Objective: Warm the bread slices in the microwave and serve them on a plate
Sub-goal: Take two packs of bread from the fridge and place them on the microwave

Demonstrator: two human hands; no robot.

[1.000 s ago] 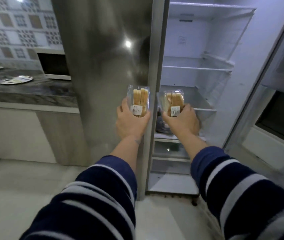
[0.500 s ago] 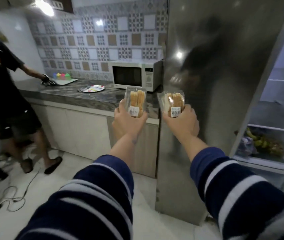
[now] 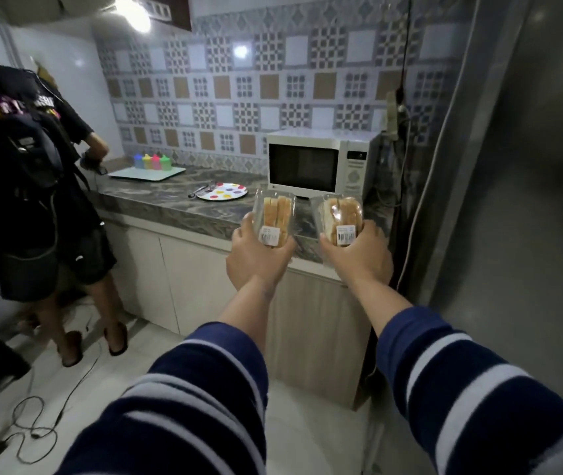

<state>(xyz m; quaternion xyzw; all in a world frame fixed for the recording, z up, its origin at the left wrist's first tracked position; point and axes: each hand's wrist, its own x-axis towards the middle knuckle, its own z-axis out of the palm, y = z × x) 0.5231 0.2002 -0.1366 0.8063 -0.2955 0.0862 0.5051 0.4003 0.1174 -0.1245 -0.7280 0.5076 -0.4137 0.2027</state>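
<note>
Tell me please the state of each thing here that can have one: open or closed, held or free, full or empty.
microwave: door closed, inside dark.
left bread pack: closed, slices inside, held by left hand.
right bread pack: closed, slices inside, held by right hand.
plate: on the counter, no bread on it.
utensils: resting at the plate's left edge.

I see a dim kitchen lit by one glaring ceiling lamp (image 3: 132, 12) top left; it glints off the wall tiles (image 3: 241, 50); my sleeves (image 3: 184, 416) blur and edges bow, wide-angle
</note>
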